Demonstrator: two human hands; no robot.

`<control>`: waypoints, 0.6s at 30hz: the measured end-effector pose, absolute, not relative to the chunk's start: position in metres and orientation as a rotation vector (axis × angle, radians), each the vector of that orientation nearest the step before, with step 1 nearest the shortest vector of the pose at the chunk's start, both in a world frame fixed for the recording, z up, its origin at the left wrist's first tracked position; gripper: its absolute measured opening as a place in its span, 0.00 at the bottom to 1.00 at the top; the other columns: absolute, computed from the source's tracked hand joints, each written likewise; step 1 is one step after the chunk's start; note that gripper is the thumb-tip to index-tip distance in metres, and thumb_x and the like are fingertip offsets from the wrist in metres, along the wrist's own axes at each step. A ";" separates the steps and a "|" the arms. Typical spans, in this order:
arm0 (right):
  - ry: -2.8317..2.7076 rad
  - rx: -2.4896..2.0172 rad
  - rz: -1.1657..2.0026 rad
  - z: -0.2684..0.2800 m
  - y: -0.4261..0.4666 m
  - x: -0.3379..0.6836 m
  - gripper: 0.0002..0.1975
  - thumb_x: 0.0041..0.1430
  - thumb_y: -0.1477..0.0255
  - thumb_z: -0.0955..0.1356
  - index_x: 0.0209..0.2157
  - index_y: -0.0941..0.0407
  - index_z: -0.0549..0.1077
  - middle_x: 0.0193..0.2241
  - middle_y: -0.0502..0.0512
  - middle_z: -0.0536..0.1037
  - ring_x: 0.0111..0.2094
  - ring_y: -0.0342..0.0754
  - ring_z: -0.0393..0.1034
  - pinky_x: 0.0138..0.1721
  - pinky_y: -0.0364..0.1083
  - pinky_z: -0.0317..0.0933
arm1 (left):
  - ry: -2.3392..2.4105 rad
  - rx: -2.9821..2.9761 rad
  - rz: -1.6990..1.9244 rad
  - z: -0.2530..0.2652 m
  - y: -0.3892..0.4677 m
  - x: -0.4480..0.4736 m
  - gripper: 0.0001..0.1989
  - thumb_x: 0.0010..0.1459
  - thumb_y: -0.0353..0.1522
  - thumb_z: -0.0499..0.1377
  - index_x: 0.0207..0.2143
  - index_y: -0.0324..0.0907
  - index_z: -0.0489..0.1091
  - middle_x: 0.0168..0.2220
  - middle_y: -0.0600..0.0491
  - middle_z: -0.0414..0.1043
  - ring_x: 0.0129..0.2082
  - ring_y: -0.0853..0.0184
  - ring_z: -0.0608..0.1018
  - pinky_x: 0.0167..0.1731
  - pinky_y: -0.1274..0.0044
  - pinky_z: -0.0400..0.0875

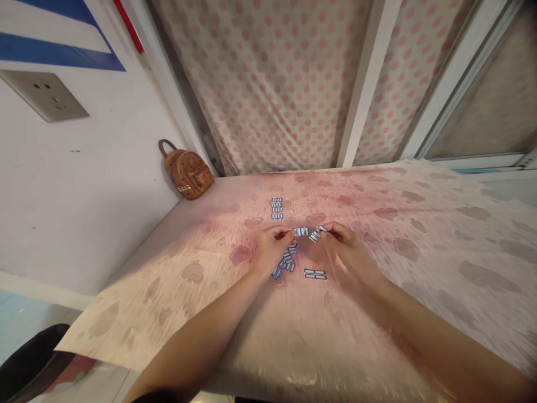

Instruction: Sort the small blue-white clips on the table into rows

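I have both hands out over the bench [260,324], which has a pink and cream cover with darker patches on it. My left hand [274,246] is pinching a small flat white and blue striped piece [301,231] between thumb and fingers. My right hand [344,242] is pinching another piece, a tilted white and blue striped one [316,234]. The two pieces are close, with a little gap between them. Just below my left hand is a messy pile of small blue and white pieces [287,261], lying every which way. To the right of the pile, one flat blue and cream striped block [315,274] lies alone on the bench. Farther away, past my hands, a neat blue and white block of rows [277,208] lies flat. A small brown backpack-shaped bag [191,173] sits at the far left corner, by the white wall [104,179]. Behind the bench hangs a cream curtain with pink dots [285,84].
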State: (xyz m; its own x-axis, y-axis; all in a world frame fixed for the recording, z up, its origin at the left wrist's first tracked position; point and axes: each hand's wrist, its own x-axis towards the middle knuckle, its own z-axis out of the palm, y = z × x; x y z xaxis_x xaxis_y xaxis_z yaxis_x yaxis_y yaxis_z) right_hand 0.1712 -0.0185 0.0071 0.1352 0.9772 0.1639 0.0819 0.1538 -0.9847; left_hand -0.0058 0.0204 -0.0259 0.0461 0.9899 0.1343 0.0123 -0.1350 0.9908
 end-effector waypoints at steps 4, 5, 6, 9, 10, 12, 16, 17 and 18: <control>-1.240 -1.198 0.994 0.007 -0.018 0.175 0.10 0.51 0.63 0.70 0.25 0.55 0.72 0.23 0.49 0.71 0.27 0.45 0.62 0.31 0.46 0.56 | 1.108 1.348 1.282 -0.026 0.019 -0.004 0.08 0.53 0.35 0.65 0.30 0.39 0.79 0.28 0.50 0.79 0.29 0.65 0.79 0.30 0.77 0.71; -1.230 -1.180 1.028 0.006 -0.018 0.174 0.11 0.51 0.62 0.70 0.25 0.55 0.71 0.23 0.50 0.73 0.26 0.45 0.63 0.31 0.46 0.57 | 1.104 1.348 1.281 -0.026 0.018 -0.004 0.08 0.54 0.36 0.65 0.30 0.39 0.79 0.28 0.50 0.79 0.29 0.65 0.79 0.30 0.77 0.71; -1.213 -1.164 1.069 0.004 -0.018 0.173 0.12 0.51 0.61 0.71 0.25 0.54 0.70 0.24 0.51 0.74 0.26 0.45 0.65 0.32 0.46 0.59 | 1.100 1.353 1.278 -0.025 0.018 -0.004 0.08 0.54 0.36 0.65 0.31 0.39 0.79 0.28 0.50 0.79 0.29 0.65 0.79 0.30 0.76 0.71; -1.160 -1.151 1.180 -0.001 -0.019 0.169 0.13 0.51 0.59 0.71 0.30 0.54 0.68 0.29 0.54 0.80 0.26 0.46 0.70 0.32 0.47 0.64 | 1.097 1.387 1.268 -0.025 0.015 -0.003 0.09 0.55 0.36 0.64 0.33 0.39 0.80 0.30 0.49 0.80 0.30 0.65 0.79 0.32 0.76 0.72; -1.157 -1.161 1.195 -0.004 -0.019 0.168 0.13 0.52 0.60 0.71 0.31 0.53 0.68 0.29 0.54 0.81 0.25 0.46 0.71 0.31 0.47 0.64 | 1.093 1.397 1.265 -0.025 0.015 -0.003 0.09 0.55 0.36 0.64 0.33 0.39 0.80 0.31 0.49 0.80 0.30 0.65 0.79 0.32 0.76 0.72; -1.186 -1.196 1.207 -0.009 -0.019 0.167 0.13 0.54 0.60 0.70 0.32 0.53 0.66 0.29 0.53 0.81 0.23 0.45 0.71 0.28 0.46 0.65 | 1.082 1.413 1.259 -0.026 0.015 -0.003 0.10 0.56 0.37 0.64 0.33 0.39 0.80 0.31 0.49 0.80 0.30 0.65 0.79 0.32 0.76 0.72; -1.277 -1.277 1.151 -0.018 -0.018 0.170 0.12 0.57 0.61 0.69 0.29 0.53 0.65 0.24 0.51 0.79 0.19 0.43 0.68 0.22 0.43 0.62 | 1.085 1.423 1.243 -0.029 0.016 -0.003 0.10 0.57 0.37 0.64 0.33 0.39 0.80 0.29 0.49 0.79 0.28 0.65 0.79 0.31 0.76 0.72; -1.292 -1.285 1.122 -0.019 -0.017 0.171 0.12 0.58 0.62 0.69 0.29 0.53 0.65 0.23 0.51 0.79 0.19 0.43 0.68 0.22 0.43 0.61 | 1.089 1.420 1.240 -0.029 0.015 -0.003 0.10 0.57 0.37 0.64 0.33 0.39 0.80 0.29 0.49 0.79 0.28 0.65 0.79 0.31 0.76 0.72; -1.306 -1.288 1.098 -0.020 -0.017 0.171 0.11 0.59 0.63 0.68 0.28 0.53 0.65 0.22 0.51 0.79 0.18 0.43 0.67 0.21 0.42 0.60 | 1.090 1.420 1.235 -0.029 0.015 -0.003 0.10 0.57 0.37 0.64 0.33 0.39 0.80 0.29 0.49 0.79 0.28 0.65 0.79 0.31 0.76 0.73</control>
State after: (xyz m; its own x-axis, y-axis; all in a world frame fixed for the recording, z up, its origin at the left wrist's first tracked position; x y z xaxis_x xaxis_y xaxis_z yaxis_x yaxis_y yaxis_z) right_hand 0.1710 -0.0173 -0.0200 0.0209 0.9990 0.0394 0.1321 0.0363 -0.9906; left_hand -0.0025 0.0150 -0.0290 0.1004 0.9805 0.1689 0.0458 -0.1742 0.9837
